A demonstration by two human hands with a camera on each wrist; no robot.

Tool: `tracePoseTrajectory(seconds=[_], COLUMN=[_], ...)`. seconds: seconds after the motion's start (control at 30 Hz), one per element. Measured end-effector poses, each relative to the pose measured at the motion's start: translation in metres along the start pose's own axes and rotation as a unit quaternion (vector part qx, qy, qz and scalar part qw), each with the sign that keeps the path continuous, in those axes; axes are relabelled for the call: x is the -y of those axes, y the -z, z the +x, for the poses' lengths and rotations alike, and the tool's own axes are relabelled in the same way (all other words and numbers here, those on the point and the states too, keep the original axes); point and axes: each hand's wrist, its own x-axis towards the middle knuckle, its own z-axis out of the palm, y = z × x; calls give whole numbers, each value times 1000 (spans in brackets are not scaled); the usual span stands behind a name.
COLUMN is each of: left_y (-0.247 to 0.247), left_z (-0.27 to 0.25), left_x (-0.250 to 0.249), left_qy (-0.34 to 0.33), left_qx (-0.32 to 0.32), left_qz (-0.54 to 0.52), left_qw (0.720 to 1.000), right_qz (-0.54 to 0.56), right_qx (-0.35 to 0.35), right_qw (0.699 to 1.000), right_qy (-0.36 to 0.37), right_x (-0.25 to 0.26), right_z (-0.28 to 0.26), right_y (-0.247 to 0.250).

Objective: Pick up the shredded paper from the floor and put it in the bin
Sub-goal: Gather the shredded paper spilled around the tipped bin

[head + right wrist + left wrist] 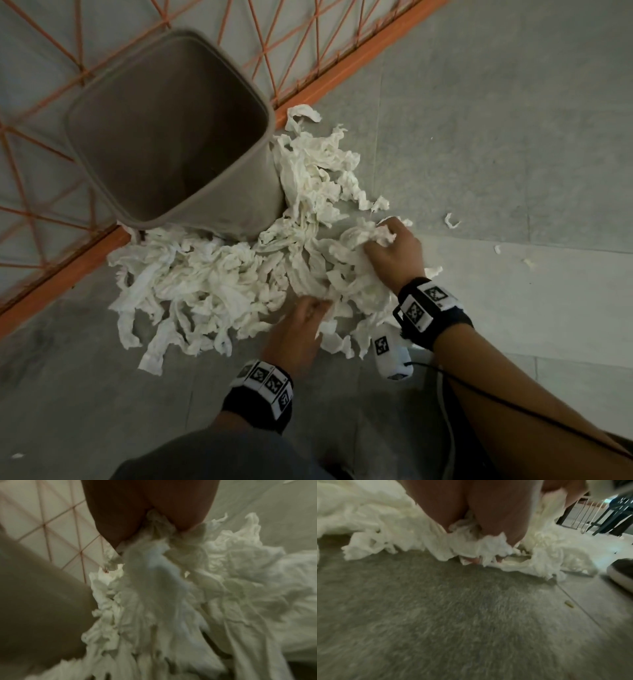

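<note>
Item: shredded paper — one loose heap on the floor, spread from 3 to 6 o'clock of the bin and touching its wall.

Right hand — fingers curled round a wad. Left hand — fingers dug into the near edge, gripping strips.

Handling: press both hands together (strips trail), then lift clear of the rim.

Unclear: fingertips buried; bin floor in shadow.

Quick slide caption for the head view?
Both hands, left and right, gather shredded paper beside the bin.
</note>
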Motion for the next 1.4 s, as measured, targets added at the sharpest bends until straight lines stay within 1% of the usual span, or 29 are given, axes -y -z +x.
tracePoseTrajectory(seconds=[0.07, 0.13, 0.2, 0.27, 0.33, 0.4, 0.43, 0.5, 0.53, 0.63, 0.7, 0.73, 0.77, 0.8, 0.87, 0.9, 0.93, 1.0, 1.07, 1.13, 1.2, 1.27, 1.33, 1.4], left_y=[2, 11, 23, 38, 54, 68, 71, 74, 72, 58, 48, 44, 43, 43, 50, 56, 63, 76, 88, 94, 93, 85, 74, 61], left_z=[-1, -3, -7, -12, -14, -10, -7, 6, 16, 51, 72, 79, 83, 85, 83, 79, 74, 59, 43, 31, 30, 42, 66, 93], left_x=[1, -1, -2, -4, -9, -15, -18, -23, -24, -25, -22, -19, -16, -14, -14, -14, -15, -16, -20, -28, -37, -45, -50, -53], left_qy=[10, 21, 28, 45, 62, 43, 27, 3, 3, 20, 42, 48, 49, 46, 44, 46, 49, 52, 46, 24, -2, -35, -51, -55], left_qx=[-25, -74, -127, -173, -216, -254, -258, -232, -210, -119, -46, -27, -30, -48, -116, -154, -191, -254, -286, -269, -218, -172, -125, -81], left_qz=[-14, -20, -23, -48, -92, -118, -125, -128, -112, 3, 59, 71, 72, 64, 22, -3, -29, -73, -110, -132, -120, -61, 9, 56], left_qw=[1000, 997, 991, 983, 970, 959, 958, 964, 971, 993, 996, 996, 996, 996, 992, 987, 980, 963, 951, 954, 968, 983, 991, 994], right_qz=[87, 142, 173, 187, 199, 198, 195, 191, 184, 184, 196, 208, 228, 255, 321, 336, 334, 327, 352, 376, 355, 331, 332, 346], right_qx=[-23, -35, -31, -11, 8, 3, 0, 1, 0, -22, -43, -47, -45, -36, 15, 39, 52, 37, 12, -16, -47, -78, -107, -129], right_qw=[995, 987, 979, 971, 967, 968, 970, 974, 977, 980, 977, 975, 970, 962, 938, 930, 929, 930, 922, 916, 928, 937, 933, 925], right_qy=[-33, -61, -102, -147, -160, -152, -146, -125, -111, -73, -65, -65, -73, -90, -130, -144, -151, -163, -161, -137, -106, -85, -85, -84], right_x=[1, -6, -8, -9, -9, -13, -12, -16, -19, -26, -30, -32, -30, -29, -25, -25, -24, -22, -19, -14, -12, -14, -19, -22], right_z=[-4, -5, -7, -9, -13, -14, -16, -20, -21, -27, -27, -28, -28, -28, -26, -24, -23, -20, -19, -19, -19, -20, -22, -25], right_y=[8, 11, 14, 17, 20, 21, 22, 23, 24, 27, 28, 29, 30, 32, 36, 37, 38, 38, 38, 39, 41, 43, 46, 51])
